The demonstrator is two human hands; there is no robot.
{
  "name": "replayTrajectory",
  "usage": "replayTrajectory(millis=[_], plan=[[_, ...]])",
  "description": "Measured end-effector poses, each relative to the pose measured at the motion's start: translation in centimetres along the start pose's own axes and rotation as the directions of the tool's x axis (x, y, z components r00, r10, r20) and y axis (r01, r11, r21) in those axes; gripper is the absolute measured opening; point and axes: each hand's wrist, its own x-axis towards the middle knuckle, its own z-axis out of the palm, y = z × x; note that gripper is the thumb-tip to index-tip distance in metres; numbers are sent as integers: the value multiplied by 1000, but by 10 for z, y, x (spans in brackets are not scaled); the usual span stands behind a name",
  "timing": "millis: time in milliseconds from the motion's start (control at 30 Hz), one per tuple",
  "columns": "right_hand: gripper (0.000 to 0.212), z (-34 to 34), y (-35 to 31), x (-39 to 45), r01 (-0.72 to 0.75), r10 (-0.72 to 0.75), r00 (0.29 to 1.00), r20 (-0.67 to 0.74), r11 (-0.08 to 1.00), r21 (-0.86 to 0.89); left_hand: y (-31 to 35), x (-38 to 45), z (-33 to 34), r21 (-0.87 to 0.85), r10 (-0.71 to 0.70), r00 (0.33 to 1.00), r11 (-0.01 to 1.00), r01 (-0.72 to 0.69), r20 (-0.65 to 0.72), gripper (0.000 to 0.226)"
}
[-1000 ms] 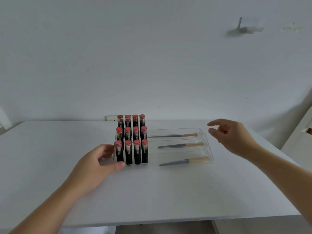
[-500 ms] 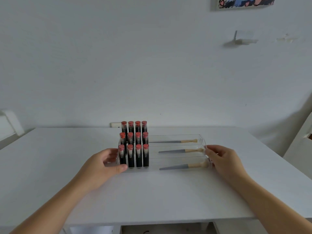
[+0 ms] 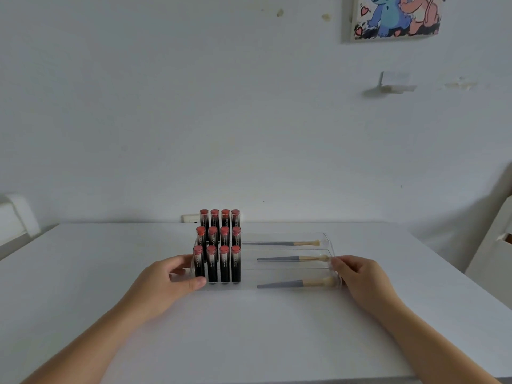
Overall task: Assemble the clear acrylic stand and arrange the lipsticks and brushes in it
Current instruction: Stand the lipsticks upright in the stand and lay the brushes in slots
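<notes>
A clear acrylic stand [image 3: 277, 273] with three stepped tiers sits mid-table. Several black lipsticks [image 3: 217, 245] with red tops stand upright in its left part, in three rows. Three brushes [image 3: 293, 257] with grey handles and pale bristles lie one per tier on the right. My left hand [image 3: 163, 286] grips the stand's left end, thumb at the front corner and fingers behind. My right hand [image 3: 360, 275] holds the stand's right end, fingertips on its wall.
The white table [image 3: 249, 328] runs to a white wall behind. A wall socket [image 3: 189, 218] sits just behind the lipsticks. A white chair or cabinet [image 3: 496, 245] stands at the right edge, another white object [image 3: 16, 217] at far left.
My right hand came down from the air onto the stand's right end. My left hand stayed on the left end. The camera tilted upward.
</notes>
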Motion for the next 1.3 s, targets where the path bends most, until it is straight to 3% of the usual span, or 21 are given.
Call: replayTrajectory(millis=[333,767,867,967,1033,1100,1233,1300], plan=[[21,10,0,12,-51,51,999,-15,999,-16,-4,5,8,13,-23,999,1000,23,-30,30],[51,12,9,17,-70,65,996,-59,995,-76,-3,3,10,67,0,1000,998,2,-31,25],[27,12,3,10,-38,32,994,-101,998,-49,-3,2,11,67,1,999,998,2,-35,28],[35,10,-7,7,133,-161,976,-147,974,-183,-3,2,11,58,-9,999,998,12,-43,29],[39,11,-19,13,300,-349,932,-97,894,-334,-3,2,10,58,-13,999,998,16,-50,29],[39,15,-38,22,421,-447,894,30,816,-397,-4,2,9,65,3,999,998,1,-49,28],[40,35,-69,38,551,-472,834,285,715,-431,-3,2,9,74,3,999,997,0,-44,37],[41,41,-78,42,547,-424,834,354,719,-429,-4,2,9,88,8,999,996,-5,-39,43]])
